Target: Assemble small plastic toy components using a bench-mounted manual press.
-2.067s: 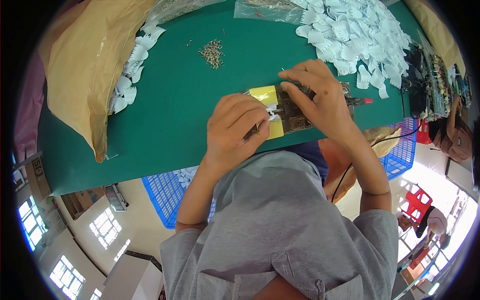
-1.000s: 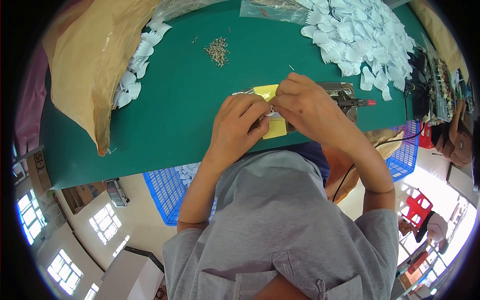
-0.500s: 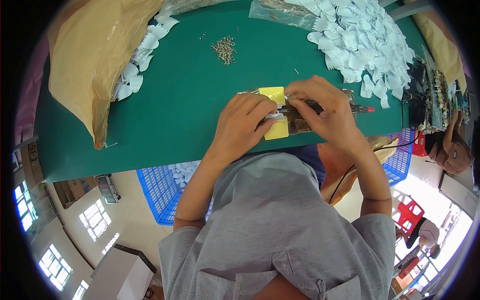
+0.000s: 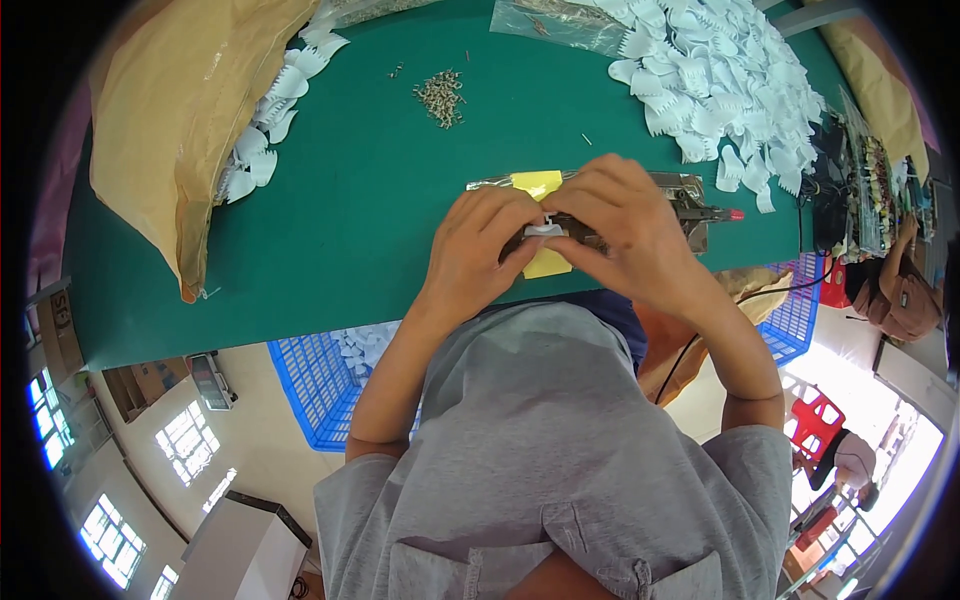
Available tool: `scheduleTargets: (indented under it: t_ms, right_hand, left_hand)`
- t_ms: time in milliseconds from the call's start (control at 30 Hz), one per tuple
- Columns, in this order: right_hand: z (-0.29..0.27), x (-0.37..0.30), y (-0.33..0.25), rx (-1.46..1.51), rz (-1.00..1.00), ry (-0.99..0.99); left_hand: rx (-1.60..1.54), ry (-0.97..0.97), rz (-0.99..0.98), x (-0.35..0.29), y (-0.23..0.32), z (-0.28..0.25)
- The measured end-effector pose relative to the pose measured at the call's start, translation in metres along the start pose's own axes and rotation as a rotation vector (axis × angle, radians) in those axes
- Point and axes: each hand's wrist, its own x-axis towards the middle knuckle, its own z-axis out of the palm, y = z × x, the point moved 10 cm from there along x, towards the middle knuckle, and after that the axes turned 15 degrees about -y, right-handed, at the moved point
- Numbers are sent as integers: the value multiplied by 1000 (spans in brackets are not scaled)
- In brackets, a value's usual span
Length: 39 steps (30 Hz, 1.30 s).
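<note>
A small white plastic piece [image 4: 545,230] sits on a dark fixture [image 4: 690,188] with yellow tape [image 4: 540,183], at the near edge of the green table. My left hand [image 4: 478,245] is closed, its thumb and forefinger pinching the white piece from the left. From the right my right hand [image 4: 628,225] comes over the fixture, fingers bent together, fingertips against the same piece. Whether a tiny part is between the right fingertips is hidden. A red-tipped toggle clamp [image 4: 728,214] sticks out to the right of my right hand.
Beyond the hands lies a small heap of metal bits [image 4: 440,98]. A big pile of white comb-edged plastic pieces [image 4: 715,85] covers the far right. A brown paper sack [image 4: 180,130] spills similar pieces at left. Below the table edge stands a blue basket [image 4: 315,400].
My right hand has moved left along the fixture, its fingertips now meeting the white plastic piece. More of the clamp and fixture shows behind it. My left hand keeps its pinch.
</note>
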Motion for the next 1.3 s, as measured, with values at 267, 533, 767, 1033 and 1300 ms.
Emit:
scheduleTargets:
  t_ms: [267, 533, 767, 1033, 1300]
  right_hand:
    - [14, 17, 23, 156, 77, -156]
    - [21, 12, 33, 342, 197, -190]
    - [7, -13, -11, -171, -34, 105]
    - [28, -40, -30, -460, -170, 210]
    - [27, -33, -29, -410, -148, 303]
  left_hand:
    - [-105, 93, -95, -14, -14, 6]
    - [-117, 56, -129, -13, -22, 8]
    - [-107, 30, -80, -8, -16, 6]
    - [-200, -125, -39, 6, -13, -8]
    - [-69, -78, -19, 21, -2, -15]
